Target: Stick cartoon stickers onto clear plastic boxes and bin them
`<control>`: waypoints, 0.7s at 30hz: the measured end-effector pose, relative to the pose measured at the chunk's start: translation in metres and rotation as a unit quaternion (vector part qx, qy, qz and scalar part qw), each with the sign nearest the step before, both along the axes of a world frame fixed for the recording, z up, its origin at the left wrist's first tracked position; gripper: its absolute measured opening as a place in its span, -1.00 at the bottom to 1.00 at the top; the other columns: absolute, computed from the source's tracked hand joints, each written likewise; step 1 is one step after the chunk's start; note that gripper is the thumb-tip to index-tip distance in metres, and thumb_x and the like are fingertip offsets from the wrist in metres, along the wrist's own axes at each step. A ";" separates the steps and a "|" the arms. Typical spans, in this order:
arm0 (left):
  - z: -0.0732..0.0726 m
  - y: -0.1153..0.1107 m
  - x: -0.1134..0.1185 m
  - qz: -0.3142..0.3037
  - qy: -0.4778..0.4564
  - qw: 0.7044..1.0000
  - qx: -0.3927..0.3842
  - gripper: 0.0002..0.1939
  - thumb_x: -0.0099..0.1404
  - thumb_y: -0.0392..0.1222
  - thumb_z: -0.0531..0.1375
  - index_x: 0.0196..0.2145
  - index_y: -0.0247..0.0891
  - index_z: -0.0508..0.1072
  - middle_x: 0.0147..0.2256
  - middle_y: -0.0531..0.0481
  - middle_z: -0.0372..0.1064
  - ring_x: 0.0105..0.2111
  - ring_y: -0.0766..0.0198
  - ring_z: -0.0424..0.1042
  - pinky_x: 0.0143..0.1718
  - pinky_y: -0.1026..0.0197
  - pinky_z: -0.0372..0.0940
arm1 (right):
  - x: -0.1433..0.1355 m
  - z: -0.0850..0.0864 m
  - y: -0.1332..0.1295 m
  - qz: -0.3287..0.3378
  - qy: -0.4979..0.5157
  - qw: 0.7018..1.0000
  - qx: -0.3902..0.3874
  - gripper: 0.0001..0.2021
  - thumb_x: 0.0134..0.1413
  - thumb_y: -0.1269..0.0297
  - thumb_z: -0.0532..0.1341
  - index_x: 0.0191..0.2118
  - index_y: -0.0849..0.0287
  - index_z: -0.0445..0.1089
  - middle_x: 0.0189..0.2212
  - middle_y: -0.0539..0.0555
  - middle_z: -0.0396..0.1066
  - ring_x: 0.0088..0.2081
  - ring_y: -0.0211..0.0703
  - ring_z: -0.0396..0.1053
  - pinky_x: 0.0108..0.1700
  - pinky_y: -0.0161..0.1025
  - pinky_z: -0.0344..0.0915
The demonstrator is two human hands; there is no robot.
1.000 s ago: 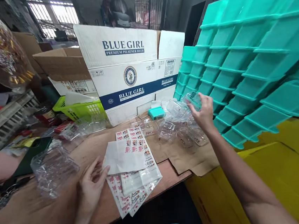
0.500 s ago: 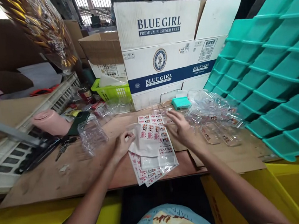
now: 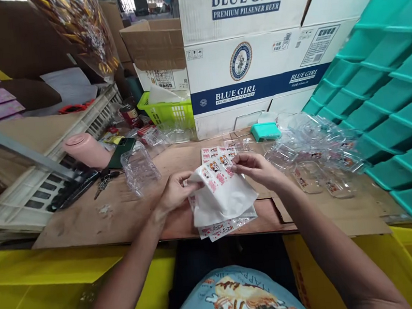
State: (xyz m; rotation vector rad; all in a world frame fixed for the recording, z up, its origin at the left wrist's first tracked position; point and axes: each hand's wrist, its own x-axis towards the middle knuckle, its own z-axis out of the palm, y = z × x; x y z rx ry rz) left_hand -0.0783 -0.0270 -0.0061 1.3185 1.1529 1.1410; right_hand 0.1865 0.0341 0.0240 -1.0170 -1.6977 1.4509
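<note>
A white sticker sheet (image 3: 228, 198) with small orange and pink printed figures is lifted off the work surface in front of me. My left hand (image 3: 176, 192) pinches its left edge. At its upper right, the thumb and fingertips of my right hand (image 3: 256, 168) are closed at the printed stickers; whether they grip the sheet or one sticker I cannot make out. Beneath lie more sticker sheets (image 3: 218, 229), partly hidden. Several clear plastic cases (image 3: 308, 176), some bearing the same figures, lie right of my right hand. Another clear plastic case (image 3: 140, 170) rests left of my left hand.
A white beer carton (image 3: 215, 66) stands at the back beside a lime-green basket (image 3: 172, 111). Teal trays (image 3: 399, 121) are stacked at the right. A small teal box (image 3: 265, 131), a pink cup (image 3: 87, 150) and keys (image 3: 103, 184) lie around the cardboard-covered table (image 3: 124, 216).
My right hand has come down and left to the sheet, its fingers closing at the stickers. The sheet has been raised and tilted by my left hand. The camera view has shifted.
</note>
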 end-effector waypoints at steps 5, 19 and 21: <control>0.002 -0.004 0.015 -0.020 -0.125 0.989 -0.080 -0.58 0.07 -0.05 0.42 -0.13 -0.29 0.58 -0.27 -0.07 0.57 -0.41 0.27 0.49 -0.38 0.29 0.36 | 0.017 0.008 0.000 -0.047 -0.123 0.987 0.093 -0.77 0.08 0.12 0.25 -0.37 0.21 0.38 -0.46 0.02 0.38 -0.40 -0.20 0.29 -0.38 -0.28 0.19; -0.009 -0.007 0.043 0.058 -0.183 0.976 -0.099 -0.72 -0.02 -0.14 0.47 -0.36 -0.31 0.58 -0.40 0.00 0.54 -0.47 0.35 0.44 -0.38 0.31 0.34 | -0.023 -0.008 -0.031 -0.140 -0.209 0.854 0.455 -0.93 0.24 0.29 0.18 -0.26 0.10 0.40 -0.31 0.13 0.41 -0.20 0.01 0.31 -0.14 -0.06 0.27; -0.014 -0.009 0.049 0.060 -0.197 0.974 -0.096 -0.74 0.02 -0.12 0.44 -0.34 -0.30 0.59 -0.39 -0.01 0.54 -0.45 0.34 0.44 -0.37 0.30 0.34 | -0.037 -0.016 -0.041 -0.110 -0.195 0.862 0.454 -0.91 0.26 0.29 0.18 -0.24 0.09 0.43 -0.32 0.12 0.42 -0.24 -0.02 0.31 -0.17 -0.07 0.29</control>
